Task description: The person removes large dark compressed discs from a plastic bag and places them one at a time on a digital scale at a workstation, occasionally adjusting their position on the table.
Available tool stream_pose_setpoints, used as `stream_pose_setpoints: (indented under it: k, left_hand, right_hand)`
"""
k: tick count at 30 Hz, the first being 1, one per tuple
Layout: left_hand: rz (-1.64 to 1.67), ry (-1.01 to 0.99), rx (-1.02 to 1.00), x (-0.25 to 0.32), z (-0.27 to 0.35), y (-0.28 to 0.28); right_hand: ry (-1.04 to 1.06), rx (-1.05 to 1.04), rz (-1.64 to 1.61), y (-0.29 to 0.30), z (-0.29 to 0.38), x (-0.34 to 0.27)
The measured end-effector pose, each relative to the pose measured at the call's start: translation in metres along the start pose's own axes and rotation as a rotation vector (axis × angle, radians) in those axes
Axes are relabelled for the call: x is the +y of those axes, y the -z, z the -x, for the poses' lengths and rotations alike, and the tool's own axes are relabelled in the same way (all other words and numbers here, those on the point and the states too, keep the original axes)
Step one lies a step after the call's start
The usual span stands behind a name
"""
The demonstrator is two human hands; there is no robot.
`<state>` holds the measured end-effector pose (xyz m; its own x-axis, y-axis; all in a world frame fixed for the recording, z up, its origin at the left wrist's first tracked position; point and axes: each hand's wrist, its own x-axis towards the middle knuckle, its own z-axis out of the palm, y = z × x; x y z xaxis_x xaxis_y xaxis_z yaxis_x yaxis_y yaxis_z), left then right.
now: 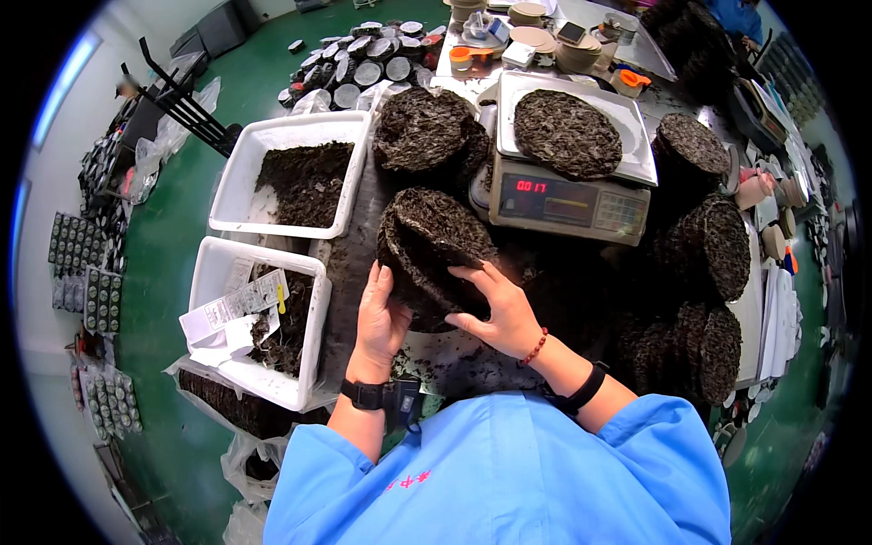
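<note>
A tilted round cake of dark dried plant material stands on edge before me, leaning over a stack of similar cakes. My left hand cups the left side of the tilted cake. On its right edge is my right hand, thumb below and fingers above. Parts of the cakes under my hands are in shadow. Just beyond, a digital scale with a lit red display carries a single flat cake on its white tray.
Two white plastic tubs with loose dark material, an upper one and a lower one also holding paper, stand left. More cakes are stacked right; another stack stands left of the scale. An orange tape dispenser sits behind. Another person's blue sleeve shows far off.
</note>
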<state>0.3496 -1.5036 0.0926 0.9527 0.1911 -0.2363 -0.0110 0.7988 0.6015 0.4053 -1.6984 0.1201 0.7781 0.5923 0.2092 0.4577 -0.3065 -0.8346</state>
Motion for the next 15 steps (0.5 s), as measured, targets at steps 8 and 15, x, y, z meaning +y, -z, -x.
stream_pose_setpoints:
  k: [8,15]
  left_hand:
    - [-1.407,-0.628,0.43,0.014,-0.009,0.039]
    - [-0.156,-0.181,0.097,0.023,-0.016,-0.026]
  right_hand:
    - [0.209,0.538,0.052,0.043,-0.01,-0.007]
    - [0.022,0.419,-0.192,0.047,-0.063,0.012]
